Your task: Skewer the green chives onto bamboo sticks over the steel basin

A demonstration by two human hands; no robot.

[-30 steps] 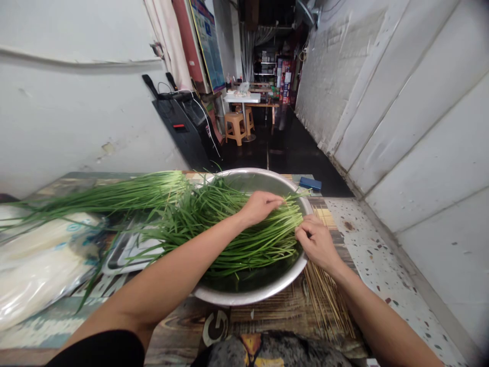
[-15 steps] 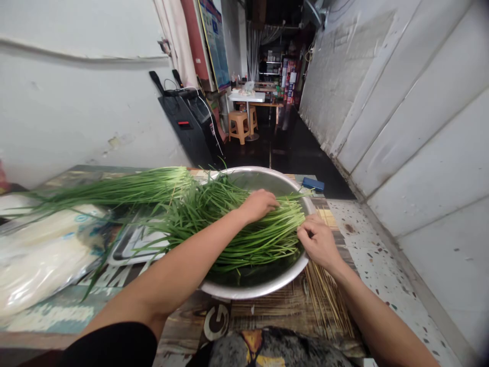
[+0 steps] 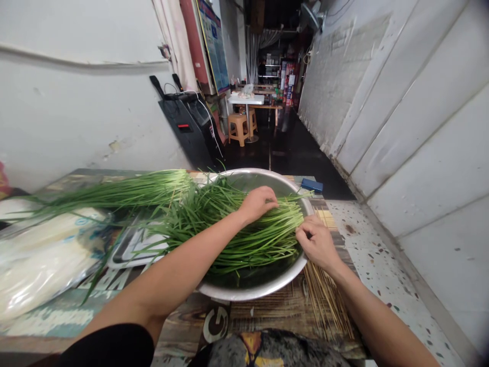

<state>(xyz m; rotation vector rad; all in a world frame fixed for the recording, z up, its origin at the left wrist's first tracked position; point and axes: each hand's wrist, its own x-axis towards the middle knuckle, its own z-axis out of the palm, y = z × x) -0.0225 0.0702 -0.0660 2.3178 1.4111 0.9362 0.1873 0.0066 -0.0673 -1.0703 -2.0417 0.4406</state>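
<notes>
A wide metal basin (image 3: pixel 252 293) holds a heap of green garlic chives (image 3: pixel 244 250), their leafy tips to the left and pale cut ends to the right. Over the upper part of the heap my left hand (image 3: pixel 260 203) is closed, fingertips bent down into the stalks. At the basin's right rim my right hand (image 3: pixel 316 239) is curled, thumb and fingers pressed together at the pale ends; its grip is partly hidden. Another bunch of garlic chives (image 3: pixel 145 188) lies left of the basin, its cut ends touching the heap's edge.
Thin wooden skewers (image 3: pixel 328 300) lie right of the basin beneath my right arm. A blue box (image 3: pixel 312 185) sits behind the rim. On the left are a white tray (image 3: pixel 130 252) and a plastic bag of pale contents (image 3: pixel 46 265). A black speaker (image 3: pixel 187 125) leans by the wall.
My left hand has lifted slightly, its fingers more bent. The right hand stays at the cut ends by the rim. The camera view has shifted a little.
</notes>
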